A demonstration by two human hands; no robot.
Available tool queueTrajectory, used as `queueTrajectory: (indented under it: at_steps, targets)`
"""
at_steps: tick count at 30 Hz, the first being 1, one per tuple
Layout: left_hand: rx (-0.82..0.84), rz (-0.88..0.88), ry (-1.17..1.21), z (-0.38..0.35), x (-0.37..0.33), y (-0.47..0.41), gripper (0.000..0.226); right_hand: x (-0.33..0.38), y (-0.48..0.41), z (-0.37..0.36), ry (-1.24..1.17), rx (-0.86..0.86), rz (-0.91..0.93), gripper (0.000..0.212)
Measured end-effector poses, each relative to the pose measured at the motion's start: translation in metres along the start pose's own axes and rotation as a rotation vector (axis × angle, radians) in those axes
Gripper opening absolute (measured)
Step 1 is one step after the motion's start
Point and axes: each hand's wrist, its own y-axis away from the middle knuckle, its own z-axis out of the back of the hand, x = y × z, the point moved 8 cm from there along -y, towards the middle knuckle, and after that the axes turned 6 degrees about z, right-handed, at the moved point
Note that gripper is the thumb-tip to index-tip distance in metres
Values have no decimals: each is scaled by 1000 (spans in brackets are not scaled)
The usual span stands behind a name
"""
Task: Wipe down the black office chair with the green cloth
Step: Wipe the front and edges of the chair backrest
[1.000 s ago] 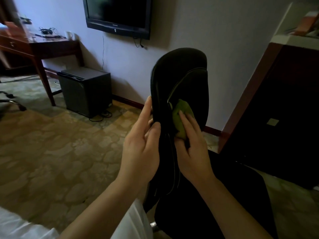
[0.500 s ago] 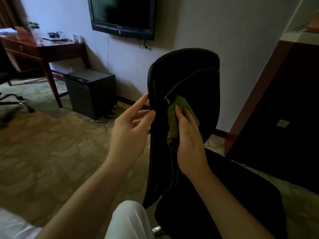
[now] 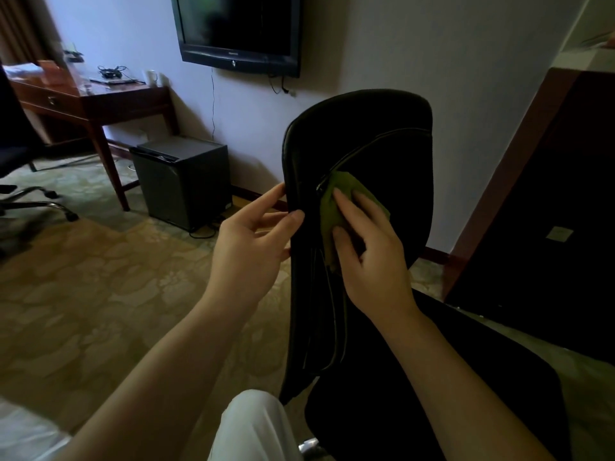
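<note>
The black office chair's backrest (image 3: 382, 128) stands upright in front of me, its seat (image 3: 432, 394) low at the right. My right hand (image 3: 372, 261) holds the bunched green cloth (image 3: 329, 211) against the backrest's face, beside a seam near the left edge, with the cloth caught between thumb and index finger. My left hand (image 3: 249, 247) is at the backrest's left edge. Its fingers are extended, and the thumb tip and index tip touch that edge.
A dark wooden cabinet (image 3: 549, 211) stands close on the right. Behind the chair are a small black fridge (image 3: 181, 181), a wooden desk (image 3: 93, 98) and a wall-mounted TV (image 3: 239, 28). Another chair's base (image 3: 36, 204) is far left on patterned carpet. My knee (image 3: 256, 424) is below.
My left hand has loosened from gripping the backrest's edge to touching it with its fingertips. The backrest's face shows wider. My right hand has spread the cloth wider against the backrest near the seam.
</note>
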Motion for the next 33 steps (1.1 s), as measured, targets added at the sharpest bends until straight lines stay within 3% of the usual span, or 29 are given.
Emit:
queueTrajectory:
  at_steps: [11, 33]
  targets:
    - [15, -41, -57, 4, 6, 2, 71, -2, -3, -2, 75, -36, 29, 45]
    - [46, -128, -156, 3, 6, 0, 75, 10, 1, -6, 195, -56, 62, 42]
